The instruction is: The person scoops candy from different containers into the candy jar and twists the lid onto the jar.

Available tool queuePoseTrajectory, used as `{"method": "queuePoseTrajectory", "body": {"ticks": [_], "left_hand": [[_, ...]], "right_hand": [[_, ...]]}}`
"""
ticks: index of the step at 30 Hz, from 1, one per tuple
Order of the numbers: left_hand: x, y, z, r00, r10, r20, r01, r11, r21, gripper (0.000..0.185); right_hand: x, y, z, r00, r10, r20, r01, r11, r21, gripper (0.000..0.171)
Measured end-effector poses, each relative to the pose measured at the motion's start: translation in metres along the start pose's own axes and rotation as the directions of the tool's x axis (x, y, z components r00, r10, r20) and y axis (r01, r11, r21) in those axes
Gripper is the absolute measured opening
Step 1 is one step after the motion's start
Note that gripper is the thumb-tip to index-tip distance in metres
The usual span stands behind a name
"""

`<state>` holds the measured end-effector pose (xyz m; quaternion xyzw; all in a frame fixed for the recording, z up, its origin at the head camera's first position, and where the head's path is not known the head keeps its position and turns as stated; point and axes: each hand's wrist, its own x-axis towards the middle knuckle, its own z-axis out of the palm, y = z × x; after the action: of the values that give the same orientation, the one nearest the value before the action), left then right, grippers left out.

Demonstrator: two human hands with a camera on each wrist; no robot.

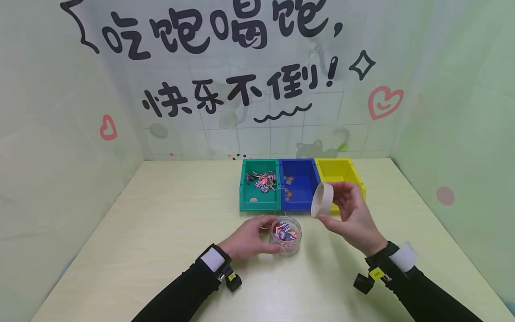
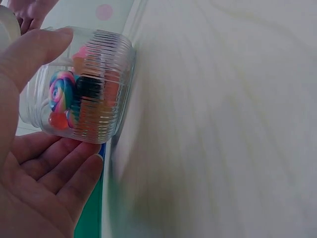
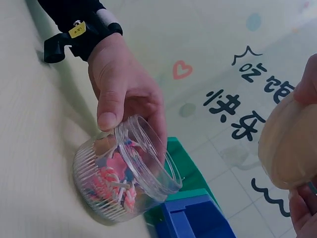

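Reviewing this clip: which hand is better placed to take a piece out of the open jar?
Probably the left hand: its grip is already round the clear ribbed glass jar of small colourful pieces, right at the open mouth. The right hand is occupied, holding the round pale wooden lid up above the table.

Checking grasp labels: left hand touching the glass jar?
Touching. In the right wrist view the left hand has thumb and fingers wrapped against the glass jar; the left wrist view also shows this.
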<state>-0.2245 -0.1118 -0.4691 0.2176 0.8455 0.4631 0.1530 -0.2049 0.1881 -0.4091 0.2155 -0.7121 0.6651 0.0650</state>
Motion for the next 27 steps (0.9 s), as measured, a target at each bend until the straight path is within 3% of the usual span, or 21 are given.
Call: {"method": "queuePoseTrajectory", "body": {"ticks": [5,9,14,17,22,27], "left_hand": [[0.000,-0.001,0.000,1.000,0.006,0.002,-0.006,1.000,-0.008,0.080],[0.000,-0.002,0.000,1.000,0.017,0.009,-0.017,1.000,-0.020,0.078],[0.001,-0.003,-0.001,0.999,0.029,0.014,-0.029,0.999,-0.016,0.078],[0.001,-0.003,0.000,0.999,0.036,0.014,-0.036,0.999,-0.015,0.077],[0.002,-0.003,0.001,0.999,0.038,0.013,-0.037,0.999,-0.036,0.076],[0.002,-0.002,0.001,0.999,0.043,0.013,-0.042,0.998,-0.047,0.077]], "right_hand": [[0.005,0.008,0.012,0.991,-0.091,0.097,0.103,0.987,-0.121,0.067],[0.007,0.014,0.022,0.977,-0.117,0.180,0.154,0.966,-0.210,0.055],[0.007,0.023,0.033,0.955,-0.132,0.264,0.223,0.910,-0.351,0.045],[0.006,0.031,0.036,0.945,-0.112,0.309,0.235,0.886,-0.400,0.045],[0.003,0.040,0.040,0.931,-0.038,0.364,0.204,0.880,-0.430,0.045],[0.002,0.043,0.042,0.922,-0.017,0.387,0.205,0.869,-0.451,0.044]]}}
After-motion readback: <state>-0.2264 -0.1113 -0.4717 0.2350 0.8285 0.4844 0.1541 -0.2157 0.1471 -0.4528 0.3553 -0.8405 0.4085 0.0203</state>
